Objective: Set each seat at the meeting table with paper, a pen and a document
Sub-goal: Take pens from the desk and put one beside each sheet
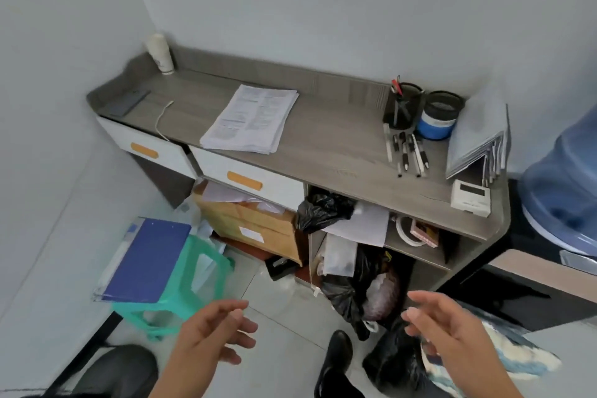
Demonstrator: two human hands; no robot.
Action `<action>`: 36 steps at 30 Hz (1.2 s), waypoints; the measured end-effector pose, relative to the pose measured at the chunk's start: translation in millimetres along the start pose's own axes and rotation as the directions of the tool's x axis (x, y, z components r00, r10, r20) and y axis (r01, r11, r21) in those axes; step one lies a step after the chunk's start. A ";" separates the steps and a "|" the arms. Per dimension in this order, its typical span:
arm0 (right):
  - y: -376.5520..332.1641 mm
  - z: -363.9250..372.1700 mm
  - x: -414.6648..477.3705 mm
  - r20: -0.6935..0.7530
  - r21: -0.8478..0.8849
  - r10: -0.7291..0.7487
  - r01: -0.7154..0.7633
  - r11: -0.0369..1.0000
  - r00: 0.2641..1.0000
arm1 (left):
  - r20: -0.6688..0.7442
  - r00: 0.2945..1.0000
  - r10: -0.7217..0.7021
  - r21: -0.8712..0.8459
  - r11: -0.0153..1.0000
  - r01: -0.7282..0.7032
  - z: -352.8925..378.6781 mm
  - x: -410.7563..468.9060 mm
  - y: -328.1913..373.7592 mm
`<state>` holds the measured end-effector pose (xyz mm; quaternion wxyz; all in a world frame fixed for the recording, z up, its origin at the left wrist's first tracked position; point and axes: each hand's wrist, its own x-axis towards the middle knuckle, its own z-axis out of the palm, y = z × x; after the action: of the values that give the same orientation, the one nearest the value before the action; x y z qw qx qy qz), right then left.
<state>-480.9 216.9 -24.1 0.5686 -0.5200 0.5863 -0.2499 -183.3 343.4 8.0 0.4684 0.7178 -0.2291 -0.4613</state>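
Note:
A stack of printed paper sheets [250,119] lies on the grey side cabinet [329,136], left of its middle. Several black-and-white pens [407,152] lie side by side near the cabinet's right end, below a black mesh pen cup [403,105] that holds more pens. A fanned pile of grey document folders [478,142] rests at the far right. My left hand [210,338] and my right hand [452,329] hover low in front of the cabinet, both empty with fingers spread, well short of the items.
A paper cup stack [160,53] stands in the back left corner, with a dark phone [127,103] and a white cable [163,119] nearby. A blue-banded mesh cup [437,116], a white device [471,197], a water jug [562,184], a green stool [181,281] and black bags [352,287] crowd the floor.

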 end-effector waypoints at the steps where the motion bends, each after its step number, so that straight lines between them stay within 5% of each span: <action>1: -9.6 0.4 19.4 0.001 -0.002 -0.009 0.009 1.000 1.000 | 0.024 1.000 -0.010 0.011 1.000 0.010 6.5 18.4 8.3; 8: -93.7 -2.8 159.1 -0.063 -0.057 -0.122 0.118 0.991 0.991 | 0.062 0.998 -0.009 0.076 0.997 0.004 24.7 120.7 87.5; 12: -131.2 -7.6 229.3 -0.253 -0.265 -0.218 0.149 0.953 0.943 | 0.045 0.999 -0.005 0.061 0.998 0.002 25.7 161.5 110.2; 20: -140.2 -9.9 340.0 -0.380 -0.692 0.024 -0.301 0.656 0.925 | 0.175 0.979 -0.100 0.125 0.989 0.078 16.3 260.9 139.0; 24: -154.8 10.6 364.2 -0.417 -0.763 0.019 -0.361 0.537 0.909 | 0.254 0.966 -0.040 0.172 0.985 -0.004 2.2 318.7 170.3; 28: -170.0 20.2 376.9 -0.432 -0.756 0.043 -0.387 0.528 0.901 | 0.351 0.936 0.025 0.188 0.977 -0.096 -5.1 370.0 200.0; 36: -176.7 41.3 384.0 -0.428 -0.831 0.036 -0.409 0.377 0.903 | 0.567 0.823 -0.042 0.270 0.953 -0.137 22.9 423.3 220.5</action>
<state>-313.0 -173.1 -33.5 0.1131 -0.6063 0.7804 0.1027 18.1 -90.0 10.3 0.2766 0.6048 -0.4427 -0.6014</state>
